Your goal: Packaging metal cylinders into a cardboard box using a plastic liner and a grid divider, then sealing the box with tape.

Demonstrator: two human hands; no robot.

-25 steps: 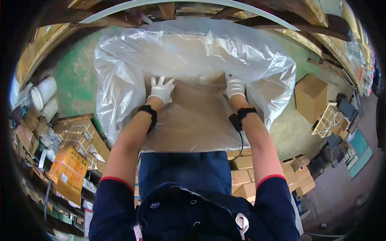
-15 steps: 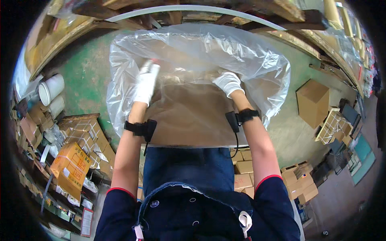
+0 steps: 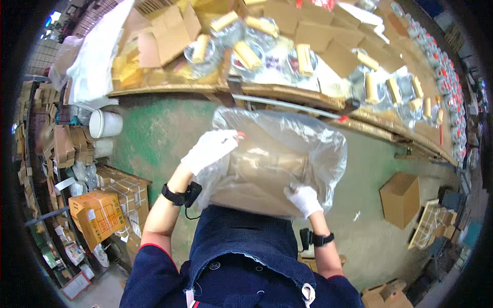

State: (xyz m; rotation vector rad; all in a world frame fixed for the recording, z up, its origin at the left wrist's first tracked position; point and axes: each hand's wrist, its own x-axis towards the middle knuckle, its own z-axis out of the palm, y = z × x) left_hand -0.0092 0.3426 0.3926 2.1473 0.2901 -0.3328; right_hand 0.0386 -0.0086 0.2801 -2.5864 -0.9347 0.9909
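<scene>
In front of me is a cardboard box (image 3: 251,197) lined with a clear plastic bag (image 3: 328,159), its loose top folded out over the rim. My left hand (image 3: 213,149), in a white glove, is above the bag's left side. Its fingers are closed, and a small red tip shows at them; what it belongs to I cannot make out. Lower, at the near right of the box, my right hand (image 3: 306,200), also white-gloved, is closed with its fingertips at the bag's plastic. Black straps with small devices sit on both wrists.
Beyond the box runs a long wooden table (image 3: 169,88) with clear-wrapped round items topped by pale yellow rolls (image 3: 304,59). White buckets (image 3: 105,124) and stacked cartons (image 3: 97,213) stand left. An open cardboard box (image 3: 400,200) is on the floor at right.
My view has tilted up, bringing the tabletop into sight. Both hands have left the inside of the box: the left is at its left side, the right at its near right.
</scene>
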